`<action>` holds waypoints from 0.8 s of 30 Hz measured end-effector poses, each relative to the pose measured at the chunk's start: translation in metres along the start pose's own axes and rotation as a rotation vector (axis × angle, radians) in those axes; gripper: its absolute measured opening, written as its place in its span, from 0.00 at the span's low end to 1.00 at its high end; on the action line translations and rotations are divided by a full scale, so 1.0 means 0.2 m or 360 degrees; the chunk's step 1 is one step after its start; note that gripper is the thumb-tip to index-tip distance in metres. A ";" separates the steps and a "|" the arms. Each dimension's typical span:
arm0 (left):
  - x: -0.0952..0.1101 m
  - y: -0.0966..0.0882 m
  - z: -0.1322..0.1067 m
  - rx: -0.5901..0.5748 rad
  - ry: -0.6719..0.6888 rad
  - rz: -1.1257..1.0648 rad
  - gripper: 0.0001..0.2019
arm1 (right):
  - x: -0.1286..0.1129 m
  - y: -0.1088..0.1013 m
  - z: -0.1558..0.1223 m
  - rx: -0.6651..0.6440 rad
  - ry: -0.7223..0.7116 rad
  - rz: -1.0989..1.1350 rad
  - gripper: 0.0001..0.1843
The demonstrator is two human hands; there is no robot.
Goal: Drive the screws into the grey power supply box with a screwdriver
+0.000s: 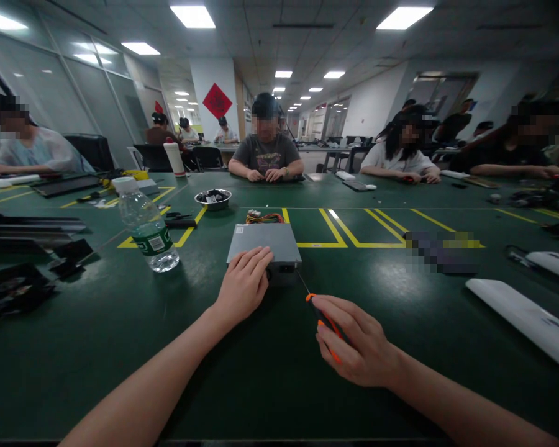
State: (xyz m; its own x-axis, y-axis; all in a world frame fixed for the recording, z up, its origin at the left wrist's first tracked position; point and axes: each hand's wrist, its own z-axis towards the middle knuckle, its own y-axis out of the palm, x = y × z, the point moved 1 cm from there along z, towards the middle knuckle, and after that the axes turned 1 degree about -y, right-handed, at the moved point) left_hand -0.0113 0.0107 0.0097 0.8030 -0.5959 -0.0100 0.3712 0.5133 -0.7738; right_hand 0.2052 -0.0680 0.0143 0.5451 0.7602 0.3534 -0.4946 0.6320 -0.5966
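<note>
A flat grey metal box (270, 239) with coloured wires (264, 217) at its far end lies on the green table (121, 335) in front of me. My left hand (245, 282) rests on the box's near left corner, fingers curled over its edge. My right hand (354, 344) is closed round an orange-and-black screwdriver (323, 316). Its thin shaft points at the box's near right side, with the tip close to the box's face.
A clear water bottle (148, 225) stands left of the box. A small metal bowl (213, 198) sits behind it. White covers (526, 320) lie at the right, dark trays and parts (23, 233) at the left. Several people sit round the table's far side.
</note>
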 end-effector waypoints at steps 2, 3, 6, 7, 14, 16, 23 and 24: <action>0.01 -0.01 0.00 0.0004 -0.0016 -0.0005 0.18 | 0.01 0.00 0.01 -0.0008 -0.0016 -0.0001 0.10; 0.01 -0.01 0.00 0.0004 -0.0022 -0.0010 0.18 | 0.02 0.00 0.02 0.0016 -0.0004 -0.0015 0.09; 0.02 -0.02 0.01 0.0011 -0.0033 -0.0032 0.19 | 0.04 -0.02 0.05 0.0123 0.0071 -0.0085 0.08; 0.02 -0.03 0.01 0.0014 -0.0035 -0.0039 0.19 | 0.05 -0.03 0.06 0.0141 0.0086 -0.0101 0.07; 0.04 -0.06 0.00 0.0026 -0.0027 -0.0053 0.18 | 0.05 -0.03 0.02 0.0182 0.0059 0.0050 0.07; 0.04 -0.07 -0.01 0.0035 -0.0034 -0.0066 0.18 | 0.04 -0.04 0.03 0.0184 -0.0005 0.0063 0.07; 0.04 -0.07 0.00 0.0000 -0.0048 -0.0073 0.17 | 0.03 -0.05 0.04 0.0220 0.0107 0.0062 0.05; 0.04 -0.07 0.00 -0.0001 -0.0040 -0.0072 0.17 | 0.03 -0.05 0.03 0.0206 0.0069 0.0061 0.04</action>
State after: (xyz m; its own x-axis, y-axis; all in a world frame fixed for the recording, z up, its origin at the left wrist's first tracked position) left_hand -0.0099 -0.0021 0.0197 0.7971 -0.6025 0.0409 0.4070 0.4860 -0.7734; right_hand 0.2096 -0.0690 0.0266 0.5517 0.7785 0.2991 -0.5971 0.6191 -0.5100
